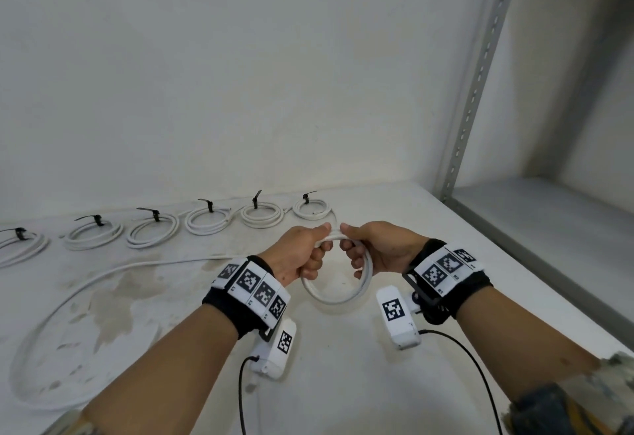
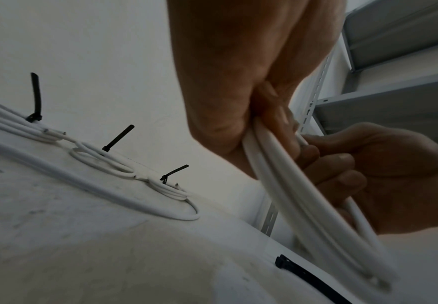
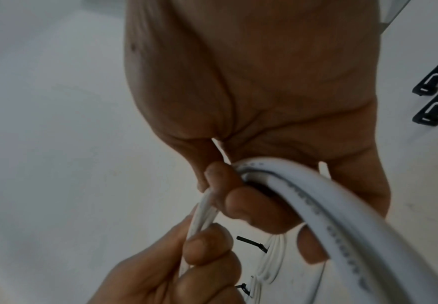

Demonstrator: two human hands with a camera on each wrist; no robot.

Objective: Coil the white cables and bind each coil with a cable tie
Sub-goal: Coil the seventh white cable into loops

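I hold a small coil of white cable above the white table, with both hands at its top. My left hand grips the left side of the loops, thumb on top. My right hand grips the right side, its fingers curled through the coil. The left wrist view shows the coil hanging from my left hand. The right wrist view shows the turns passing under my right fingers. The uncoiled rest of the cable lies in a wide loop on the table to the left.
Several coils bound with black ties lie in a row along the back wall. Two loose black cable ties lie on the table to the right, and one shows in the left wrist view. A perforated metal shelf upright stands at the right.
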